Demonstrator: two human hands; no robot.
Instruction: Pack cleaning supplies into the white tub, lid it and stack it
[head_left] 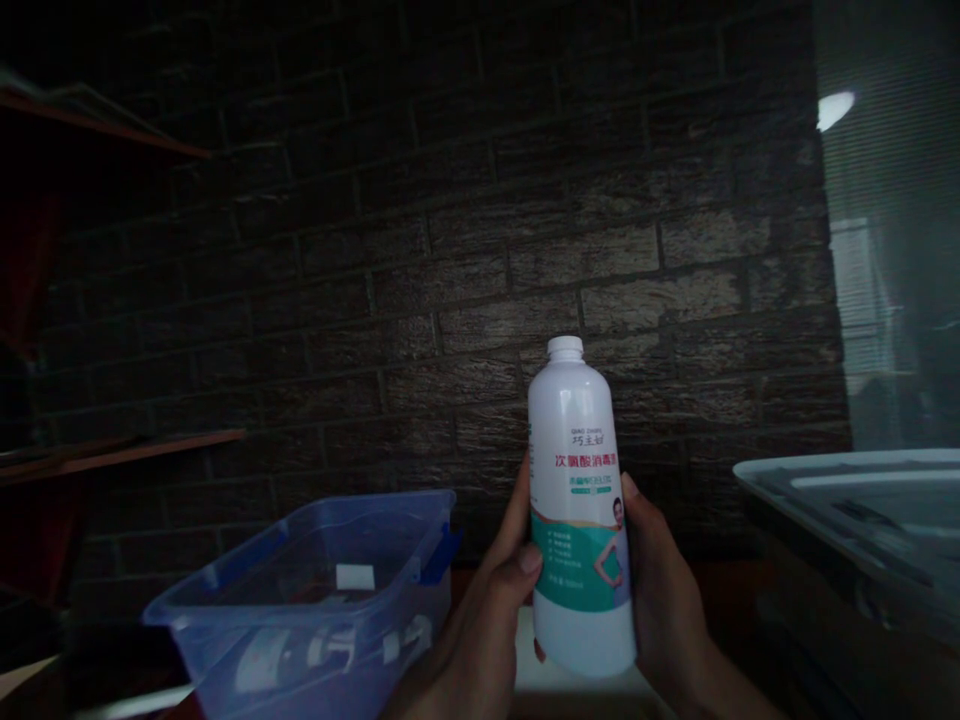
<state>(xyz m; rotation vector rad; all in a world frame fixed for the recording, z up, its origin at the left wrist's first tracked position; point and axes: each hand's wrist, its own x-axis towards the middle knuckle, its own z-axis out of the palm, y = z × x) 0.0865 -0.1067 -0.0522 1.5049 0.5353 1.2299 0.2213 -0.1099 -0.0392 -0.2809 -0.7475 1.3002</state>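
A white plastic disinfectant bottle point(581, 510) with a white cap and a green and white label is held up in front of me, nearly upright. My left hand point(487, 610) grips its left side, thumb against the label. On the other side my right hand point(664, 590) is wrapped round the bottle, its fingers partly hidden behind it. To the left of my hands stands a clear bluish plastic bin point(300, 610), lidless, with white bottles lying inside.
A lidded container point(847, 500) stands at the right. Wooden shelves point(127, 455) jut out at the left. Behind everything rises a dark brick wall point(420, 280), with a pale glass-like panel point(892, 300) at its right. A light surface point(551, 670) shows below the bottle.
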